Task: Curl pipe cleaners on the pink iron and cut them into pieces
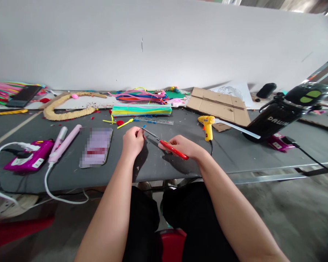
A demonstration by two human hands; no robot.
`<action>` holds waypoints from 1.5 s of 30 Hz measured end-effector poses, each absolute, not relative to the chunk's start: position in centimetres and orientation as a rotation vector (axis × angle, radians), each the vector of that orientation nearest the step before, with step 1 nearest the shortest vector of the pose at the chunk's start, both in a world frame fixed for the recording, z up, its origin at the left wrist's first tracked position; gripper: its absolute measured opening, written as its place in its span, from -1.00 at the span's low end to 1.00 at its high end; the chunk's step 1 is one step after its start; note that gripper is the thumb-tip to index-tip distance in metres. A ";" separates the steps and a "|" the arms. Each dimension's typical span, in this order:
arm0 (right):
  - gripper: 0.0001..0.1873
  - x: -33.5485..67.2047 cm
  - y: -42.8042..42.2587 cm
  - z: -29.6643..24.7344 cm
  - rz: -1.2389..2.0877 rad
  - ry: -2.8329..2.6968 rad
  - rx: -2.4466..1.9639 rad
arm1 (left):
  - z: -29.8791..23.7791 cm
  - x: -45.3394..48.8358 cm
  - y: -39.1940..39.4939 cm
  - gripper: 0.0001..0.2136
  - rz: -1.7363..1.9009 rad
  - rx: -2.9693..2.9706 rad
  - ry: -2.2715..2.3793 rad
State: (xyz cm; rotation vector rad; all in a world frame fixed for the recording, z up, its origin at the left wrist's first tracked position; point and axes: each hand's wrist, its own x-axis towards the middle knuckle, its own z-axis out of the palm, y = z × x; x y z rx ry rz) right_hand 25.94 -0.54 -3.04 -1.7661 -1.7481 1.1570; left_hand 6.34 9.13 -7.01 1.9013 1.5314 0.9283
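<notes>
My right hand [183,146] is closed around red-handled scissors [172,148] whose metal blades point left toward my left hand. My left hand [132,141] is pinched shut on a small piece with a blue tip [144,127], too small to name, right at the blade tips. Both hands rest over the grey table [153,163] near its front edge.
A phone [96,146] lies left of my hands, beside a pink straightener [64,142] and a magenta power strip [30,159]. A yellow glue gun [207,126], cardboard [218,105] and a black bottle [287,109] sit to the right. Coloured pipe cleaners [141,109] lie behind.
</notes>
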 end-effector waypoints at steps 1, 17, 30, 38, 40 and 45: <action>-0.31 25.9 -0.5 -3.0 1.151 -1.753 -1.769 | -7.0 6.3 9.1 -0.77 0.923 1.899 1.534; -0.33 26.4 0.1 -2.8 1.305 -1.637 -1.733 | -7.3 6.1 9.0 -0.75 0.917 1.868 1.578; -0.32 26.1 0.1 -2.8 1.213 -1.676 -1.776 | -7.1 6.0 9.0 -0.76 0.928 1.910 1.569; -0.30 26.4 0.3 -3.8 1.348 -1.544 -1.743 | -6.8 5.7 8.9 -0.77 0.945 1.893 1.655; -0.31 26.5 0.1 -3.8 1.364 -1.553 -1.712 | -6.8 5.8 9.0 -0.77 0.947 1.865 1.679; -0.29 26.4 -0.5 -3.2 1.291 -1.679 -1.753 | -6.7 6.1 9.1 -0.77 0.971 1.808 1.681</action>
